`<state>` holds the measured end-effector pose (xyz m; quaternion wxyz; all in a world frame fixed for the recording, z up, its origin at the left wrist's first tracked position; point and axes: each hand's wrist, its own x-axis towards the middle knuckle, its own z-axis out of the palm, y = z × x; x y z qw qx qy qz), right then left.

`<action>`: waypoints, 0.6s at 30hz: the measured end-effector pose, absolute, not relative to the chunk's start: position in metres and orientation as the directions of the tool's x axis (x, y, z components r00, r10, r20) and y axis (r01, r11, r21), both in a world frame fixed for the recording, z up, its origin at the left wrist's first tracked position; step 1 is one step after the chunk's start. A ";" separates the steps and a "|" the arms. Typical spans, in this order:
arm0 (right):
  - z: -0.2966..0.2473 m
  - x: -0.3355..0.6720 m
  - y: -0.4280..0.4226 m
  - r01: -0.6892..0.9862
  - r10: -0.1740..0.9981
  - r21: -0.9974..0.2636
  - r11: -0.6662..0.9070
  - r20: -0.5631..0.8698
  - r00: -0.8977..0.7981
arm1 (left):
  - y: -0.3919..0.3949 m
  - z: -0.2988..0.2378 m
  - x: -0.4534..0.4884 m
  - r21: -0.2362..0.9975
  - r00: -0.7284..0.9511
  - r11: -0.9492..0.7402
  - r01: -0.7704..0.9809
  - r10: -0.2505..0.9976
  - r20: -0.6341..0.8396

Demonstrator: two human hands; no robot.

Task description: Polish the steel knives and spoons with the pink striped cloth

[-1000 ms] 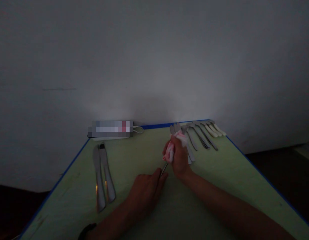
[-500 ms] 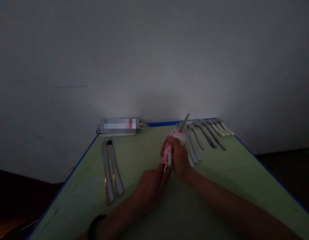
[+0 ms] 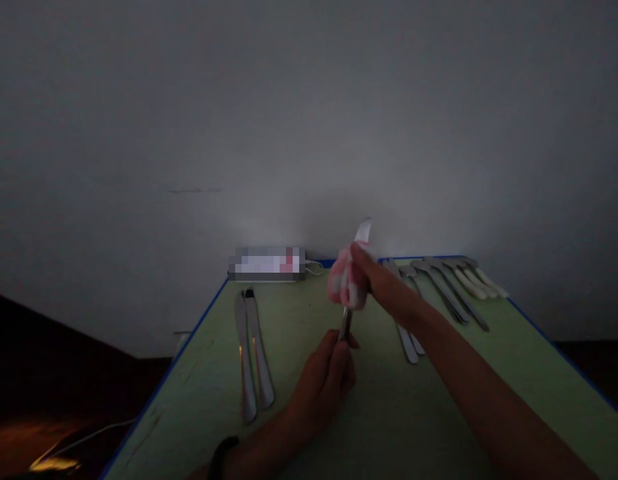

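Note:
My left hand [image 3: 327, 373] is closed round the handle of a metal table knife [image 3: 361, 231], which stands almost upright above the green table [image 3: 439, 400]. My right hand [image 3: 373, 283] is closed on a pink and white cloth [image 3: 345, 285] wrapped round the middle of the blade. The blade tip pokes out above the cloth. A dark band sits on my left wrist.
Two knives [image 3: 251, 347] lie side by side on the left of the table. Several pieces of cutlery [image 3: 449, 290] lie in a row at the back right, some with pale handles. A flat box [image 3: 267, 263] rests at the far edge against the grey wall.
Both hands lifted the knife off the table and tipped it upright. The cloth slid up the blade, and my view shifted left.

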<state>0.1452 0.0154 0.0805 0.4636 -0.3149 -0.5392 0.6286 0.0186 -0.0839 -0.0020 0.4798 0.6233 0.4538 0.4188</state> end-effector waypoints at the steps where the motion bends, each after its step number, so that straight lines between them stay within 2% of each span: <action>1: 0.077 0.143 0.013 -0.249 0.892 -0.967 -0.044 0.074 -0.447 | -0.083 -0.003 0.019 0.980 0.208 -0.119 0.162 0.974 0.084; 4: 0.071 0.138 0.001 -0.181 0.791 -0.976 -0.118 0.018 -0.612 | -0.080 -0.006 0.018 0.970 0.140 -0.107 0.217 0.987 0.078; 6: 0.068 0.135 -0.005 -0.034 0.798 -0.997 -0.064 -0.031 -0.602 | -0.080 -0.008 0.019 0.950 0.117 -0.109 0.293 0.990 0.078; 9: 0.065 0.137 -0.003 0.181 0.859 -0.982 0.053 -0.048 -0.509 | -0.086 -0.006 0.022 0.926 0.171 -0.116 0.358 0.984 0.058; 11: 0.067 0.145 0.006 0.186 0.911 -0.978 0.099 0.014 -0.412 | -0.089 -0.004 0.023 0.925 0.229 -0.122 0.359 0.973 0.039; 14: 0.070 0.160 0.022 0.063 0.990 -0.992 0.106 0.099 -0.103 | -0.091 -0.002 0.024 0.918 0.296 -0.133 0.375 0.955 0.017; 16: 0.067 0.161 0.025 -0.007 0.990 -0.994 0.113 0.112 0.087 | -0.089 -0.004 0.023 0.905 0.354 -0.145 0.400 0.935 -0.006; 18: 0.058 0.150 0.019 -0.008 0.981 -0.993 0.119 0.116 0.158 | -0.086 -0.008 0.023 0.890 0.376 -0.144 0.432 0.926 -0.033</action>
